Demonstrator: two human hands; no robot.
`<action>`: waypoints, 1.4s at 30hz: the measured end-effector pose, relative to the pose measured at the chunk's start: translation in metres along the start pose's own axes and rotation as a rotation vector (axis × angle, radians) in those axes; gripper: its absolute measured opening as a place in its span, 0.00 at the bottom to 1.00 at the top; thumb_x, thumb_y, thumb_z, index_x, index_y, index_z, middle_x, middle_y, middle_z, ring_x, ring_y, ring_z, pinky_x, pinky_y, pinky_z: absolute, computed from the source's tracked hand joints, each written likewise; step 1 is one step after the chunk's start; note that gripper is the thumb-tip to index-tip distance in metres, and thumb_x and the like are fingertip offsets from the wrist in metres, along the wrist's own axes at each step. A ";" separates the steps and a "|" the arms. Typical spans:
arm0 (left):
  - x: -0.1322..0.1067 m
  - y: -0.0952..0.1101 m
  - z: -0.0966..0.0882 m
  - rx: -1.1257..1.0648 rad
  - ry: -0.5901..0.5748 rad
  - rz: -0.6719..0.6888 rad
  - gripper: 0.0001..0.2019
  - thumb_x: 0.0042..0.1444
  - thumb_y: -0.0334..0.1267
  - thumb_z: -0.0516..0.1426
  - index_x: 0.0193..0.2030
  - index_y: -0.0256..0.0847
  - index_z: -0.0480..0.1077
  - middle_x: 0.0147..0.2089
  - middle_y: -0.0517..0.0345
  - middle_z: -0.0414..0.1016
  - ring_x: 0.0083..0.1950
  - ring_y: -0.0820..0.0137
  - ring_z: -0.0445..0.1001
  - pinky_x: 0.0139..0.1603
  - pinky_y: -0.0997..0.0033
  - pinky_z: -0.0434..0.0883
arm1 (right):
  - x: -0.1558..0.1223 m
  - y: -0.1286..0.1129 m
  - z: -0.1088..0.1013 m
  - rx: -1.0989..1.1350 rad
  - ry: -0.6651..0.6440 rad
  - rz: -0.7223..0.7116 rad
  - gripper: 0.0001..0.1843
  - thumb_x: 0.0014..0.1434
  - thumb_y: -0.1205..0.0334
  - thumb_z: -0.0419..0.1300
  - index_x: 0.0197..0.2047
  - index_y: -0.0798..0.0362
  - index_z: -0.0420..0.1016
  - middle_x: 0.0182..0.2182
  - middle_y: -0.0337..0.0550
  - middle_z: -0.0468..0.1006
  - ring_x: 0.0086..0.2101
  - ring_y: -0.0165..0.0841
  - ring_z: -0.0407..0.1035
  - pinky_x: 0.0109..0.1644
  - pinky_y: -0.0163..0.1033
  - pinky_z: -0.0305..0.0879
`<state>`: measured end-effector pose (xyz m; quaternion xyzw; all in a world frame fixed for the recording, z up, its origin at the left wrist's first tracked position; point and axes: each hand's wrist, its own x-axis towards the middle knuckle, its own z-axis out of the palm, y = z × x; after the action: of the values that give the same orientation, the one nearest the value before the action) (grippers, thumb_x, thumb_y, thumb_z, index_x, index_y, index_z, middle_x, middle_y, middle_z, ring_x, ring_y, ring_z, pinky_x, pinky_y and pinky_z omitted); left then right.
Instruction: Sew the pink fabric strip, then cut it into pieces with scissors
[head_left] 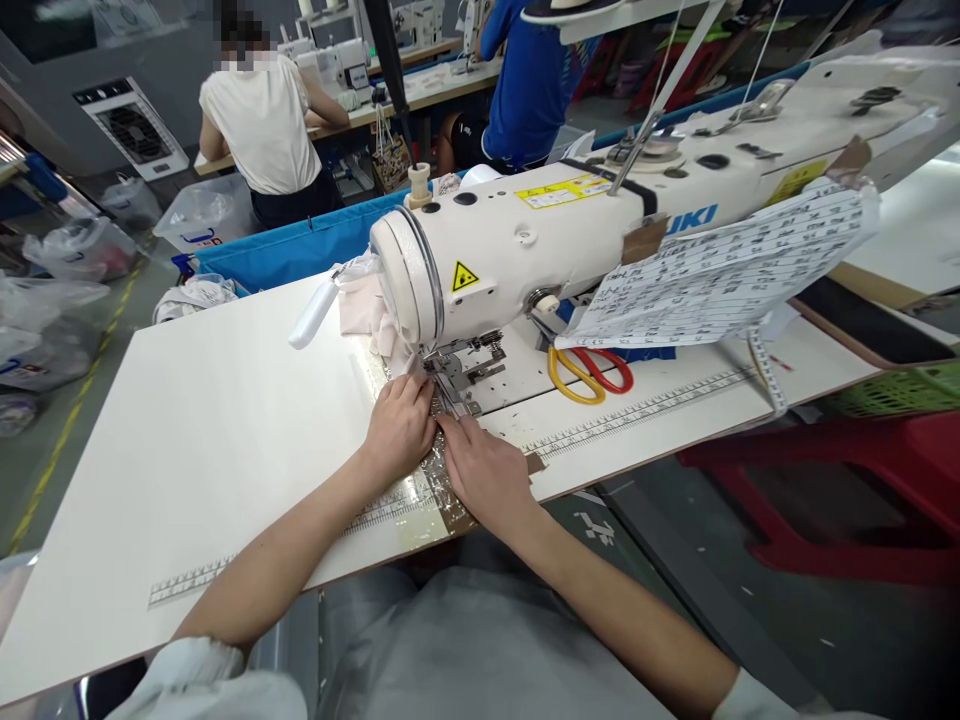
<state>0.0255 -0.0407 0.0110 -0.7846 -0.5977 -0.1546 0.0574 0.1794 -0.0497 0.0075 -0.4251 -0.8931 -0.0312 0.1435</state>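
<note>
A white sewing machine (487, 240) stands over the table, and both of my hands are close together in front of its needle area. My left hand (401, 425) is closed, fingers curled down beside the metal presser foot (442, 375). Pale pink fabric (367, 310) lies bunched just behind its fingertips, under the machine head. My right hand (487, 470) is closed too, its fingertips at the front end of a metal attachment (472, 375). Whatever the fingers of either hand pinch is hidden. Clear shiny tape (442, 480) covers the tabletop under the hands.
Scissors (577, 378) with yellow and red handles lie right of the needle area. Paper sheets with writing (720, 270) hang from the machine. Ruler tape (637, 412) runs along the front edge. A red stool (840, 490) stands at right; two people sit beyond the blue cloth trough (292, 245).
</note>
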 end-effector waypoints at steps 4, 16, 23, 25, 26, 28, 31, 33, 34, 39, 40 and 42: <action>0.003 -0.007 0.001 -0.023 0.014 -0.015 0.19 0.58 0.32 0.49 0.56 0.31 0.67 0.56 0.42 0.69 0.57 0.55 0.66 0.57 0.53 0.67 | 0.004 -0.003 0.001 -0.053 -0.015 0.032 0.21 0.62 0.71 0.51 0.58 0.59 0.65 0.38 0.51 0.76 0.27 0.36 0.72 0.25 0.37 0.58; 0.012 -0.023 0.003 -0.216 0.107 -0.089 0.15 0.60 0.29 0.47 0.51 0.34 0.67 0.54 0.45 0.71 0.56 0.60 0.69 0.57 0.55 0.69 | -0.017 0.026 -0.008 0.160 0.161 0.008 0.18 0.69 0.64 0.44 0.54 0.56 0.71 0.39 0.46 0.77 0.31 0.31 0.71 0.26 0.33 0.58; 0.049 -0.050 0.006 -0.227 0.043 -0.218 0.16 0.54 0.27 0.51 0.50 0.33 0.66 0.52 0.41 0.68 0.55 0.58 0.68 0.54 0.59 0.71 | -0.006 0.075 -0.005 0.000 0.175 0.143 0.20 0.68 0.58 0.44 0.51 0.54 0.74 0.37 0.47 0.73 0.34 0.36 0.70 0.22 0.35 0.53; 0.054 -0.053 0.009 -0.219 0.031 -0.264 0.16 0.55 0.28 0.51 0.51 0.32 0.66 0.52 0.41 0.67 0.54 0.58 0.68 0.53 0.60 0.71 | -0.002 0.079 -0.003 -0.028 0.196 0.144 0.20 0.67 0.58 0.45 0.51 0.54 0.75 0.37 0.47 0.72 0.34 0.37 0.69 0.21 0.35 0.52; 0.055 -0.054 0.010 -0.211 0.030 -0.282 0.15 0.56 0.29 0.52 0.51 0.32 0.66 0.52 0.41 0.67 0.54 0.58 0.67 0.53 0.60 0.71 | 0.000 0.080 -0.002 -0.037 0.202 0.142 0.20 0.67 0.57 0.46 0.51 0.54 0.75 0.37 0.48 0.71 0.34 0.37 0.69 0.20 0.35 0.51; 0.056 -0.052 0.013 -0.190 0.031 -0.304 0.15 0.58 0.33 0.52 0.52 0.32 0.66 0.54 0.42 0.67 0.55 0.57 0.66 0.51 0.60 0.71 | 0.003 0.080 -0.001 -0.058 0.198 0.131 0.20 0.67 0.57 0.47 0.50 0.53 0.76 0.40 0.49 0.71 0.34 0.37 0.69 0.20 0.35 0.49; 0.059 -0.050 0.015 -0.155 0.012 -0.333 0.15 0.60 0.38 0.54 0.51 0.34 0.66 0.54 0.42 0.66 0.54 0.57 0.67 0.46 0.61 0.72 | 0.009 0.084 -0.001 -0.081 0.186 0.105 0.19 0.67 0.57 0.47 0.49 0.53 0.77 0.43 0.50 0.71 0.34 0.37 0.69 0.20 0.36 0.49; 0.063 -0.050 0.016 -0.143 -0.009 -0.366 0.13 0.60 0.39 0.54 0.49 0.34 0.67 0.52 0.43 0.67 0.52 0.57 0.69 0.42 0.63 0.72 | 0.013 0.092 -0.002 -0.073 0.218 0.087 0.19 0.67 0.57 0.48 0.48 0.54 0.78 0.43 0.50 0.72 0.36 0.38 0.69 0.23 0.37 0.54; 0.065 -0.051 0.017 -0.141 -0.019 -0.375 0.12 0.61 0.39 0.54 0.48 0.34 0.67 0.51 0.43 0.68 0.51 0.58 0.70 0.40 0.63 0.72 | 0.014 0.098 -0.003 -0.069 0.245 0.080 0.19 0.67 0.58 0.48 0.47 0.54 0.78 0.42 0.51 0.73 0.38 0.40 0.69 0.27 0.38 0.58; 0.069 -0.057 0.022 -0.152 -0.031 -0.339 0.10 0.63 0.38 0.52 0.46 0.35 0.67 0.46 0.45 0.71 0.50 0.58 0.70 0.43 0.63 0.70 | 0.012 0.141 -0.009 -0.187 0.264 0.225 0.21 0.65 0.58 0.50 0.47 0.63 0.78 0.38 0.59 0.75 0.38 0.44 0.68 0.36 0.44 0.59; 0.068 -0.058 0.023 -0.159 -0.030 -0.334 0.10 0.63 0.38 0.52 0.46 0.35 0.67 0.46 0.45 0.71 0.50 0.57 0.70 0.43 0.63 0.70 | 0.011 0.148 -0.011 -0.204 0.209 0.279 0.21 0.64 0.56 0.52 0.47 0.65 0.78 0.36 0.61 0.75 0.36 0.44 0.68 0.34 0.43 0.57; 0.066 -0.059 0.023 -0.178 -0.028 -0.327 0.10 0.63 0.37 0.51 0.46 0.34 0.67 0.47 0.45 0.71 0.50 0.58 0.70 0.45 0.63 0.70 | 0.008 0.160 -0.015 -0.197 0.076 0.356 0.23 0.64 0.53 0.53 0.47 0.66 0.77 0.35 0.62 0.75 0.35 0.43 0.69 0.30 0.42 0.54</action>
<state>-0.0110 0.0434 0.0040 -0.6811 -0.7019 -0.2033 -0.0464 0.3008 0.0550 0.0136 -0.5868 -0.7905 -0.1087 0.1381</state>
